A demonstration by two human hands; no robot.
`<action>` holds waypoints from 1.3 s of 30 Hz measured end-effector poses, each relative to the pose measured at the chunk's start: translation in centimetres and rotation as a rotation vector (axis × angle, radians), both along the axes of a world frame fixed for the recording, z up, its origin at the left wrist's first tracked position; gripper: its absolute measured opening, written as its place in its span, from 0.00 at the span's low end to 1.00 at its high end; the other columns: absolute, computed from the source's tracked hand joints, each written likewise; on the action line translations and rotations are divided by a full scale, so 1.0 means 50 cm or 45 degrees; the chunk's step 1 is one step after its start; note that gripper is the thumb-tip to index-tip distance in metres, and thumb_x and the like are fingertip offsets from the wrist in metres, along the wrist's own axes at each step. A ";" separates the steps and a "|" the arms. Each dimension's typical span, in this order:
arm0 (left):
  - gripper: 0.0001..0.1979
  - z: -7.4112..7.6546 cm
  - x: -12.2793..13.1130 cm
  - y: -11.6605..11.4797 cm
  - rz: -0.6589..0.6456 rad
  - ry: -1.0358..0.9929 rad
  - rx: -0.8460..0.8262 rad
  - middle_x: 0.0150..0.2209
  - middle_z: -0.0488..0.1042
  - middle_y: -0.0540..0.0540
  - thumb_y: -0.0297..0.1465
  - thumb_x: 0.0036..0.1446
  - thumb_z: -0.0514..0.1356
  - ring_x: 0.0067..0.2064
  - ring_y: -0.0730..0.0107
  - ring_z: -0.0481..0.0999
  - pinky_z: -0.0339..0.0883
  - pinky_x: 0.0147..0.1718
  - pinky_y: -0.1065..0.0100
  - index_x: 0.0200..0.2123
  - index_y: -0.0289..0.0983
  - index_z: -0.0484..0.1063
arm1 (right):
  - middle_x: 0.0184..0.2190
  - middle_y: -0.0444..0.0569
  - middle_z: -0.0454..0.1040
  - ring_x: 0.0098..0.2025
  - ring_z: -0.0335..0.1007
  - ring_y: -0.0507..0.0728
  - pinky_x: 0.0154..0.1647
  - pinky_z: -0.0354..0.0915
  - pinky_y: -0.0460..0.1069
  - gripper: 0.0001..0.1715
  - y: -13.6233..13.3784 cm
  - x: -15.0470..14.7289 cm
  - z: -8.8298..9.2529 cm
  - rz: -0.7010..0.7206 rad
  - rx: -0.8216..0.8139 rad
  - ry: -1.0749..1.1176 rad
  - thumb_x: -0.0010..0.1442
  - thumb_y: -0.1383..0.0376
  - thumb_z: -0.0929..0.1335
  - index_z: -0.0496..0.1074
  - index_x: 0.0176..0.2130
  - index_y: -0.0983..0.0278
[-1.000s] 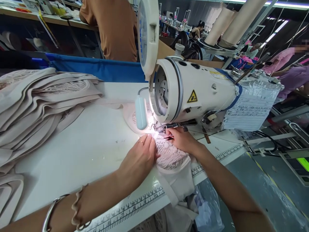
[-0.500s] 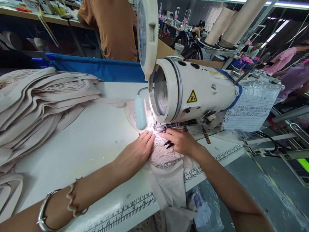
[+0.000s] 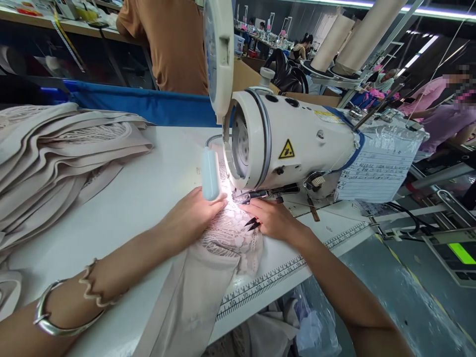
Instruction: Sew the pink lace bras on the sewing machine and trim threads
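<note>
Pale pink lace fabric (image 3: 234, 233) lies under the needle area of a white sewing machine (image 3: 297, 141), and its plain band hangs over the table's front edge. My left hand (image 3: 195, 213) is closed on the lace's left side, its fingertips partly hidden behind a light-blue lamp (image 3: 210, 173). My right hand (image 3: 277, 218) rests on the right side of the lace, just below the machine's presser area. Black pointed thread snips (image 3: 253, 224) stick out from under its curled fingers. Bright light washes out the stitching spot.
A tall pile of beige lace-trimmed pieces (image 3: 67, 163) lies at the left. A printed ruler (image 3: 267, 282) runs along the table's front edge. A handwritten sheet (image 3: 375, 168) hangs at the machine's right end. A person in a brown shirt (image 3: 174, 44) is beyond the blue cloth (image 3: 148, 106).
My left hand has moved left and slightly up, behind the lamp. The fabric's lower band has swung left across the table edge. My right hand stays near the needle with the thread snips.
</note>
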State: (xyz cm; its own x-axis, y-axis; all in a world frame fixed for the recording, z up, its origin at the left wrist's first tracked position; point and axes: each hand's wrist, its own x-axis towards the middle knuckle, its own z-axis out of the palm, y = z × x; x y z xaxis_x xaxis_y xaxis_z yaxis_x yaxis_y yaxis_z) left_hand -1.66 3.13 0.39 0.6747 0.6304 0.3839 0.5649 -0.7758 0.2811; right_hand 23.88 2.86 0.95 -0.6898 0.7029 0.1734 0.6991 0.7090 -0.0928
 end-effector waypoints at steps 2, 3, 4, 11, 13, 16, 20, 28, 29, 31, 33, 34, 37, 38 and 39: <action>0.15 0.004 0.029 -0.031 0.027 -0.124 -0.066 0.49 0.76 0.38 0.22 0.66 0.48 0.52 0.56 0.74 0.73 0.46 0.57 0.48 0.35 0.72 | 0.39 0.49 0.77 0.38 0.71 0.56 0.30 0.62 0.47 0.30 0.002 0.000 -0.001 -0.005 -0.035 0.008 0.52 0.80 0.61 0.75 0.50 0.62; 0.14 0.003 0.042 -0.046 0.030 -0.158 -0.115 0.49 0.76 0.36 0.23 0.67 0.48 0.51 0.56 0.74 0.73 0.45 0.57 0.48 0.34 0.71 | 0.39 0.49 0.77 0.38 0.71 0.56 0.31 0.63 0.47 0.31 0.002 0.000 -0.001 -0.006 -0.056 0.020 0.52 0.80 0.62 0.75 0.51 0.62; 0.13 0.002 0.053 -0.060 0.029 -0.165 -0.147 0.49 0.75 0.35 0.24 0.67 0.49 0.50 0.55 0.74 0.73 0.45 0.55 0.48 0.33 0.71 | 0.39 0.49 0.76 0.38 0.71 0.56 0.32 0.63 0.46 0.31 0.003 0.001 -0.002 -0.006 -0.084 0.041 0.51 0.80 0.62 0.75 0.51 0.61; 0.12 -0.001 0.044 -0.067 -0.106 -0.002 -0.159 0.47 0.76 0.40 0.22 0.68 0.49 0.51 0.55 0.72 0.67 0.50 0.54 0.38 0.37 0.72 | 0.39 0.48 0.78 0.38 0.74 0.55 0.37 0.67 0.46 0.24 0.002 0.029 -0.009 -0.008 -0.225 0.211 0.55 0.77 0.66 0.78 0.47 0.60; 0.13 -0.002 0.039 -0.061 -0.093 -0.003 -0.175 0.42 0.75 0.42 0.20 0.66 0.49 0.44 0.59 0.72 0.67 0.47 0.56 0.35 0.37 0.70 | 0.38 0.47 0.78 0.38 0.74 0.54 0.37 0.67 0.46 0.21 0.003 0.033 -0.007 0.041 -0.228 0.200 0.55 0.78 0.66 0.79 0.43 0.60; 0.12 -0.004 0.045 -0.060 -0.034 -0.004 -0.172 0.33 0.71 0.44 0.22 0.65 0.49 0.33 0.63 0.66 0.65 0.36 0.60 0.33 0.36 0.68 | 0.45 0.50 0.78 0.45 0.75 0.56 0.40 0.69 0.47 0.20 0.006 0.032 0.002 0.143 -0.189 0.230 0.55 0.80 0.64 0.79 0.38 0.62; 0.13 -0.003 0.051 -0.059 -0.109 0.010 -0.072 0.36 0.70 0.41 0.26 0.67 0.49 0.35 0.61 0.67 0.62 0.35 0.59 0.46 0.33 0.73 | 0.49 0.50 0.80 0.52 0.73 0.59 0.53 0.69 0.55 0.19 0.010 0.027 0.004 0.315 -0.040 0.340 0.60 0.79 0.62 0.78 0.36 0.62; 0.17 -0.004 0.005 -0.003 -0.174 0.039 -0.108 0.47 0.74 0.40 0.32 0.72 0.48 0.40 0.63 0.74 0.66 0.42 0.62 0.44 0.40 0.77 | 0.49 0.50 0.81 0.52 0.73 0.61 0.54 0.69 0.59 0.19 0.018 0.031 -0.022 0.335 0.029 0.341 0.63 0.76 0.65 0.78 0.48 0.62; 0.18 -0.004 0.000 0.005 -0.179 0.054 -0.103 0.47 0.75 0.40 0.33 0.73 0.47 0.38 0.65 0.74 0.66 0.41 0.63 0.45 0.40 0.77 | 0.50 0.50 0.81 0.52 0.73 0.60 0.53 0.70 0.58 0.20 0.018 0.030 -0.021 0.351 0.035 0.347 0.64 0.77 0.64 0.78 0.49 0.63; 0.20 -0.003 -0.006 0.017 -0.164 0.078 -0.088 0.45 0.76 0.42 0.35 0.73 0.46 0.33 0.68 0.73 0.66 0.39 0.64 0.44 0.40 0.78 | 0.51 0.50 0.80 0.51 0.73 0.60 0.52 0.70 0.58 0.23 0.016 0.025 -0.017 0.360 0.058 0.330 0.64 0.78 0.61 0.77 0.50 0.63; 0.19 0.002 -0.007 0.020 -0.130 0.098 -0.074 0.42 0.77 0.44 0.34 0.73 0.46 0.30 0.69 0.71 0.66 0.40 0.64 0.42 0.39 0.78 | 0.52 0.49 0.80 0.51 0.73 0.60 0.50 0.71 0.58 0.26 0.013 0.020 -0.011 0.338 0.093 0.283 0.62 0.80 0.59 0.77 0.49 0.63; 0.19 0.005 -0.006 0.019 -0.109 0.109 -0.068 0.41 0.78 0.44 0.33 0.72 0.46 0.30 0.69 0.71 0.65 0.41 0.64 0.42 0.39 0.77 | 0.52 0.49 0.80 0.51 0.73 0.61 0.48 0.71 0.58 0.26 0.011 0.017 -0.010 0.321 0.109 0.260 0.62 0.80 0.59 0.77 0.49 0.63; 0.16 0.016 -0.001 0.011 -0.053 0.134 -0.028 0.42 0.78 0.43 0.27 0.70 0.48 0.34 0.66 0.73 0.64 0.42 0.63 0.41 0.38 0.77 | 0.50 0.49 0.80 0.49 0.72 0.61 0.47 0.70 0.58 0.25 0.008 0.012 -0.009 0.306 0.149 0.245 0.61 0.81 0.60 0.77 0.48 0.64; 0.15 0.021 0.000 0.007 -0.068 0.137 -0.008 0.42 0.78 0.43 0.26 0.69 0.49 0.36 0.65 0.74 0.64 0.41 0.63 0.41 0.38 0.76 | 0.50 0.49 0.81 0.49 0.72 0.61 0.47 0.70 0.58 0.24 0.007 0.011 -0.009 0.316 0.157 0.255 0.61 0.80 0.61 0.77 0.47 0.64; 0.14 0.025 0.001 0.004 -0.095 0.128 0.009 0.41 0.78 0.43 0.25 0.68 0.51 0.38 0.64 0.74 0.63 0.41 0.63 0.41 0.38 0.77 | 0.49 0.50 0.81 0.49 0.73 0.61 0.48 0.70 0.58 0.23 0.007 0.010 -0.010 0.325 0.162 0.270 0.62 0.80 0.61 0.77 0.47 0.63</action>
State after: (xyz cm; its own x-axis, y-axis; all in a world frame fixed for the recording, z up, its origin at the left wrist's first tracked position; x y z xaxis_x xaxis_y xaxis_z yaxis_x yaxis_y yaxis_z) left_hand -1.63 3.31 1.63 0.7548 0.5746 0.3164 0.5308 -0.8184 0.2201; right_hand 24.36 3.23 0.43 -0.7798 0.4758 0.4068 0.4722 0.8737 -0.1167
